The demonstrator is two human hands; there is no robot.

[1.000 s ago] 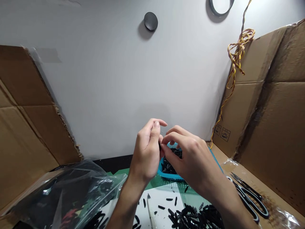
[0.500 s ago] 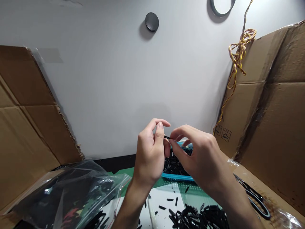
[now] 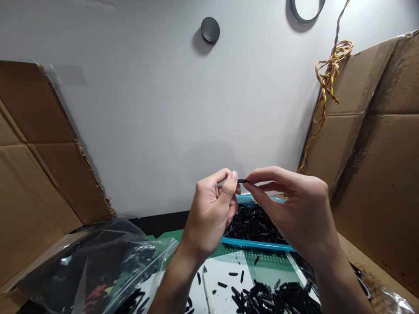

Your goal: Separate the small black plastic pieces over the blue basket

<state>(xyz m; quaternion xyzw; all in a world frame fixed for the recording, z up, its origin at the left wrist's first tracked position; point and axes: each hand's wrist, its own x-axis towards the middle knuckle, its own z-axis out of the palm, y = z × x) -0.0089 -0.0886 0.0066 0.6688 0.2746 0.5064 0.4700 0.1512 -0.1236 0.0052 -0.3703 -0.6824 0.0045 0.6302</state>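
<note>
Between my hands is a small, narrow black piece (image 3: 242,180); its exact kind I cannot make out. My left hand (image 3: 212,209) pinches its left end between thumb and forefinger, the other fingers curled in. From the right, the thumb and forefinger of my right hand (image 3: 291,205) close on its other end. Just beyond and below them stands a blue plastic basket (image 3: 258,245) filled with similar black pieces (image 3: 252,222). Nearer to me, a heap of black pieces (image 3: 275,298) lies on white paper (image 3: 240,261), with a few scattered singly.
A clear plastic bag (image 3: 131,253) with dark contents lies at left. A white pen-like tool (image 3: 208,290) rests on the paper. Cardboard panels (image 3: 36,144) flank both sides. Scissors (image 3: 362,281) are partly hidden behind my right forearm. Twisted wires (image 3: 330,74) hang at right.
Both hands have shifted right, the right one more, so the basket shows more fully. The left forefinger has bent down onto the black piece, and more of the piece shows between the hands.
</note>
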